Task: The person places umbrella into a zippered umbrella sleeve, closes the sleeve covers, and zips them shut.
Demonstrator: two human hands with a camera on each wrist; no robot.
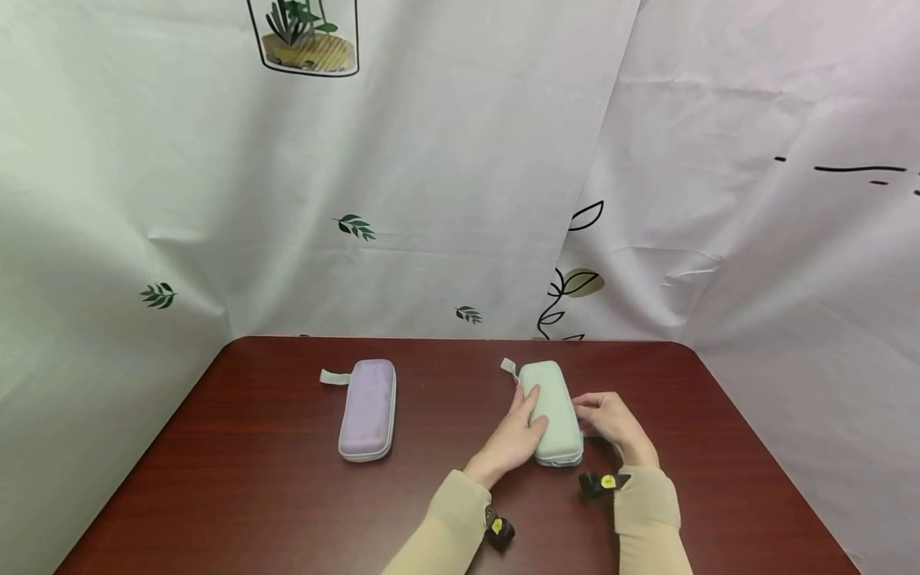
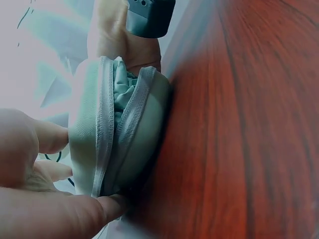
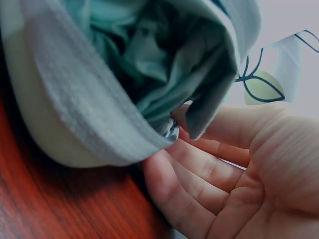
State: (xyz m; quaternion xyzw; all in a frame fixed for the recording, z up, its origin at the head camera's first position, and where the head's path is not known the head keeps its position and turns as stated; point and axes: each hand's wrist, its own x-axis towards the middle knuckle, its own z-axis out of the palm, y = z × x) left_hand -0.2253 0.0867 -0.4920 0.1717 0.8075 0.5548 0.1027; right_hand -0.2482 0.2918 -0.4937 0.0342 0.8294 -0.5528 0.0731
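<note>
A pale green zip case (image 1: 552, 403) lies on the table right of the middle. From its left side my left hand (image 1: 507, 441) grips it, some fingers over the top. My right hand (image 1: 615, 423) is at the case's right edge, pinching the metal zipper pull (image 3: 172, 130) in the right wrist view. Part of the zipper stands apart, and crumpled green lining (image 3: 154, 59) shows in the gap. The left wrist view shows the parted zipper edges and lining (image 2: 122, 92) too. Part of the pull is hidden by my fingers.
A purple zip case (image 1: 368, 407) with a light strap (image 1: 334, 378) lies on the left of the dark red wooden table (image 1: 273, 479). A white strap tab (image 1: 509, 366) sticks out from the green case's far left corner. Printed white cloth (image 1: 460, 160) hangs behind the table.
</note>
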